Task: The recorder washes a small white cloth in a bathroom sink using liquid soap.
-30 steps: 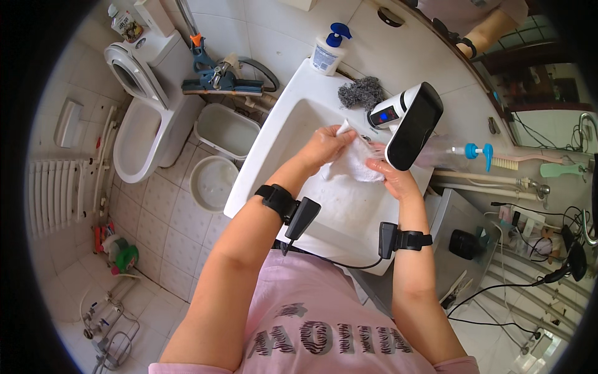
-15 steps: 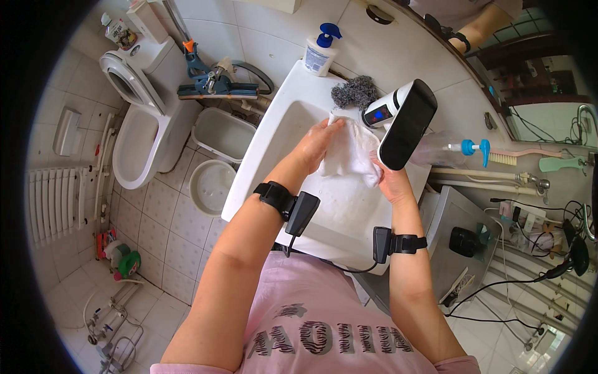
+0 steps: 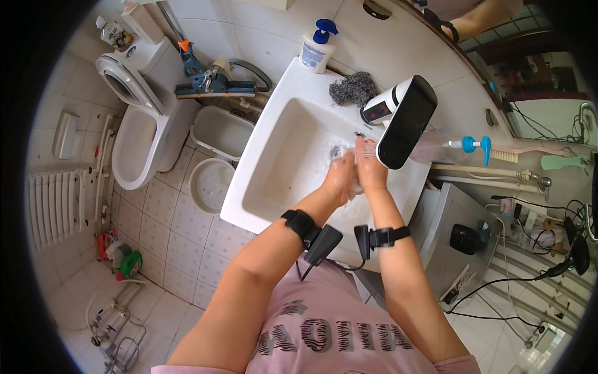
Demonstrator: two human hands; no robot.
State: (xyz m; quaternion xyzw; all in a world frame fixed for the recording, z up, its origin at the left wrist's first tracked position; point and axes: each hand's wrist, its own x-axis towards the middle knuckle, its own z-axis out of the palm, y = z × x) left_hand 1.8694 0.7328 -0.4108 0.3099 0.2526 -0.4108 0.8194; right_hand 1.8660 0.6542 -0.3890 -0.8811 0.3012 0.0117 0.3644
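My left hand (image 3: 339, 178) and my right hand (image 3: 371, 167) are pressed close together over the white washbasin (image 3: 274, 168). Both are closed around a white cloth (image 3: 356, 186), bunched up so small that only a bit of it shows between them; the fingers hide the rest. A white faucet (image 3: 386, 105) with a large black glossy top (image 3: 408, 121) juts over the basin, just beside my right hand. Water seems to run at the fingers and splash near the drain.
A grey scouring-mesh clump (image 3: 352, 88) and a blue-topped pump bottle (image 3: 316, 50) sit on the basin's back rim. A clear pump bottle (image 3: 445, 144) and a brush (image 3: 517, 154) lie right of it. Buckets (image 3: 212, 186) and a toilet (image 3: 134, 146) stand to the left.
The cloth was spread between my parted hands; now it is bunched between them. My hands have come together, the left moving right and down. The faucet's small light turned from blue to dim red.
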